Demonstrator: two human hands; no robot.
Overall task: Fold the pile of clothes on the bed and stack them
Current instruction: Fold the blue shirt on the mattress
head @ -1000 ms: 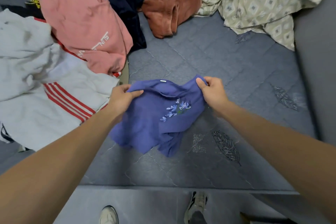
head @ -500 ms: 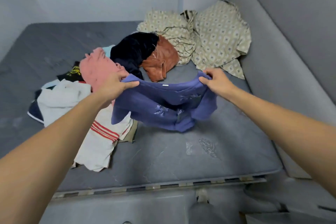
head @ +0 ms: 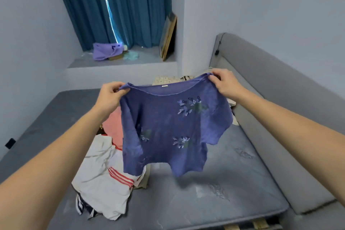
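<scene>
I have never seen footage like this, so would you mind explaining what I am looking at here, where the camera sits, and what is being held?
There is no machine here. A person wears a wide-angle camera on the head, looking forward and down, so the two bare arms reaching into view are their own. The left hand and the right hand each pinch a shoulder of a blue top with small embroidered flowers, holding it up in the air, spread out. Below is a grey bed. On it, to the left, lies a pile of unfolded clothes: a white garment with red stripes and a pink one behind it. A patterned cloth peeks out behind the top. Blue curtains hang at the back.
</scene>
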